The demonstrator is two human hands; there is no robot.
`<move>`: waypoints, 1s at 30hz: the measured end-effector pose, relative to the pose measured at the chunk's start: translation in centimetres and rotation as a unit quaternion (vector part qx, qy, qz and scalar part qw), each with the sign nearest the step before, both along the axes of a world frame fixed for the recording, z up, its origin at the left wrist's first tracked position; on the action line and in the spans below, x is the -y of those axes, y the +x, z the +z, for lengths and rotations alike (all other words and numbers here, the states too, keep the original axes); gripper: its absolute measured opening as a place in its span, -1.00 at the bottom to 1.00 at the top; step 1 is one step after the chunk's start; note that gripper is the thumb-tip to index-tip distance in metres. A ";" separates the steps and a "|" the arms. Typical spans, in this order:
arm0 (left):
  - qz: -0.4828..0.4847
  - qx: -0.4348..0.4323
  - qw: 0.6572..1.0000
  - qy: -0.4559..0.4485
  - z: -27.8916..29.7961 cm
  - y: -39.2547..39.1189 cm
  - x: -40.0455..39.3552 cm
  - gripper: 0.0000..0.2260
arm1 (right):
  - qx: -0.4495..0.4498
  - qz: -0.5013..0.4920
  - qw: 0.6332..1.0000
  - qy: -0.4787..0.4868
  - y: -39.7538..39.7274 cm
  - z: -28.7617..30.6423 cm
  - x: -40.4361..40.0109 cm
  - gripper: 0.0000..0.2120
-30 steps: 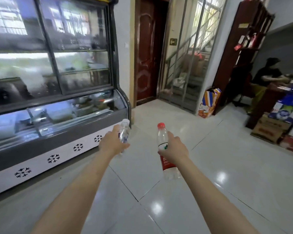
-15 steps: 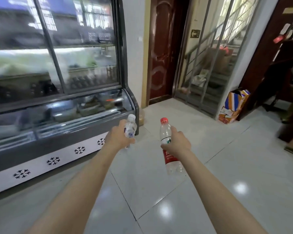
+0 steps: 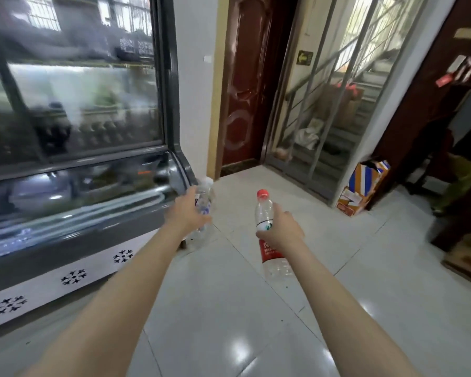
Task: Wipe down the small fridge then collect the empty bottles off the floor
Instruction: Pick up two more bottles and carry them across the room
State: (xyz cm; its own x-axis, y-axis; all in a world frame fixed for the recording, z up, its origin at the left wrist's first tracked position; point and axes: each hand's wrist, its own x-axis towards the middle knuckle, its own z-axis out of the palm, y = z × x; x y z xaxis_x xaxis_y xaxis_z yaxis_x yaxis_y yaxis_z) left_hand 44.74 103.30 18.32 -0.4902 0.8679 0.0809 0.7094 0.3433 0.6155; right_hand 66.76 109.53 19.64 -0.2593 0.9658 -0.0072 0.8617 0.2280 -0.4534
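Both arms reach forward over the tiled floor. My left hand (image 3: pixel 186 212) grips a small clear bottle with a white cap (image 3: pixel 204 197), held near the right end of the glass display fridge (image 3: pixel 74 148). My right hand (image 3: pixel 282 229) grips a taller empty clear bottle with a red cap and red label (image 3: pixel 267 240), held upright; its base hangs below my fist. The two bottles are apart, about a hand's width between them.
A dark red door (image 3: pixel 245 85) stands straight ahead, with a barred gate and staircase (image 3: pixel 326 99) to its right. An orange, blue and white carton (image 3: pixel 363 186) sits on the floor by a brown cabinet (image 3: pixel 419 104). Glossy white floor tiles (image 3: pixel 242 308) spread below.
The view has swung left and moved closer to the door and the fridge's right end. Both hands keep hold of their bottles, the same distance apart.
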 end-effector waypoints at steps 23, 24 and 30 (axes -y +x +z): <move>0.033 -0.003 0.999 -0.029 -2.5 -4.8 -41.8 -0.32 | 0.011 0.084 0.996 -0.032 -6.8 -3.4 -46.2 -0.31; 0.036 -0.011 0.999 -0.034 -2.7 -5.4 -43.1 -0.31 | 0.018 0.094 0.995 -0.035 -7.6 -3.6 -47.7 -0.32; 0.105 -0.012 0.992 -0.061 -4.2 -11.1 -50.7 -0.28 | 0.015 0.153 0.987 -0.044 -14.3 -4.1 -56.7 -0.26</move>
